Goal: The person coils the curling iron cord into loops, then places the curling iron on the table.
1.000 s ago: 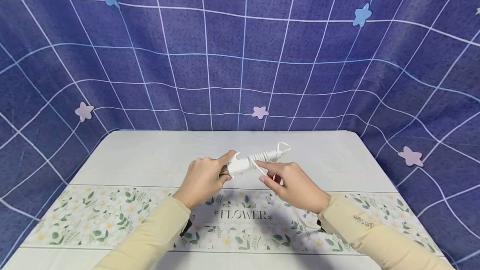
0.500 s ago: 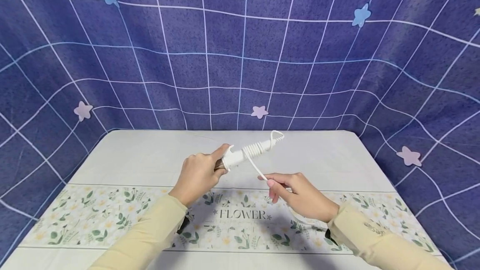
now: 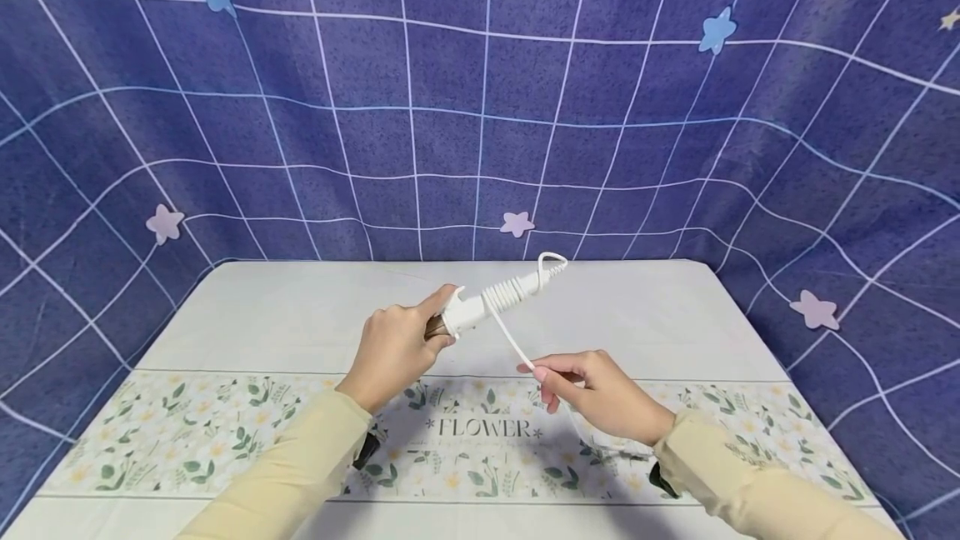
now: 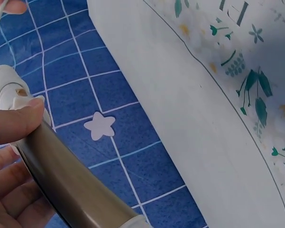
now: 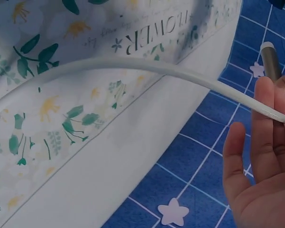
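My left hand (image 3: 393, 348) grips a curling iron (image 3: 467, 314) around its bronze barrel (image 4: 76, 175), the thumb near the clamp lever. The white handle tilts up and away to the right, above the table. Several turns of white cord (image 3: 513, 342) wrap the handle, and a small loop stands at its far end. From the turns a straight length runs down to my right hand (image 3: 607, 398), which pinches it between thumb and forefinger. In the right wrist view the free cord (image 5: 147, 65) arcs away from the fingers over the tablecloth.
A white tablecloth (image 3: 300, 307) with a floral band marked FLOWER covers the table. Behind and beside it hangs a blue curtain (image 3: 480, 140) with grid lines and stars. The loose cord trails near the right forearm, low over the floral band.
My right hand has drawn down and right from the handle, pulling the cord into a longer straight length. The handle has tilted upward, and the left hand has shifted slightly left.
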Available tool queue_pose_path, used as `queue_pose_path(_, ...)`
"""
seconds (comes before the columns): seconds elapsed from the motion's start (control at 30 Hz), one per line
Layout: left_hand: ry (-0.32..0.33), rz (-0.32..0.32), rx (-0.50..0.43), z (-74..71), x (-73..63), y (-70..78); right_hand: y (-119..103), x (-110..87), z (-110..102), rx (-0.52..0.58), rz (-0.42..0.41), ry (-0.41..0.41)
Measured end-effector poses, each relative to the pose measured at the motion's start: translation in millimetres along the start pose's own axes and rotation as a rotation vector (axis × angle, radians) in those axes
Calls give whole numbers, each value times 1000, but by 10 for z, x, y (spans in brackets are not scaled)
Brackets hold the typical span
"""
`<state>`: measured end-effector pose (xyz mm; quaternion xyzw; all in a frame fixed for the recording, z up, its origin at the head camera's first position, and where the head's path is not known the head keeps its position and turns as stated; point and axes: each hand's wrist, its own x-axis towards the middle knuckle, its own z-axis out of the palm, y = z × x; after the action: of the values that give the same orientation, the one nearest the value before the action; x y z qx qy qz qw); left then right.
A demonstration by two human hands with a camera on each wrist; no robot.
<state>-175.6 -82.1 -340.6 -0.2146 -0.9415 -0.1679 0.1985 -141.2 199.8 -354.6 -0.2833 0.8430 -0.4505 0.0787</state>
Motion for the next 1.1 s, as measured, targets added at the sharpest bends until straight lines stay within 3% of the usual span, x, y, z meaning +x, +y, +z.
queue_pose_path(0.43,-32,-21,-246,-49,6,-37,185,129,4,21,33,4)
queue_pose_path(0.8,6,-63,-247,-62,-3,-57,269,136,16,96,47,-90)
queue_pose_path(1.1,-2,-74,-324,-73,-17,-72,321,122,-2,45,30,-87)
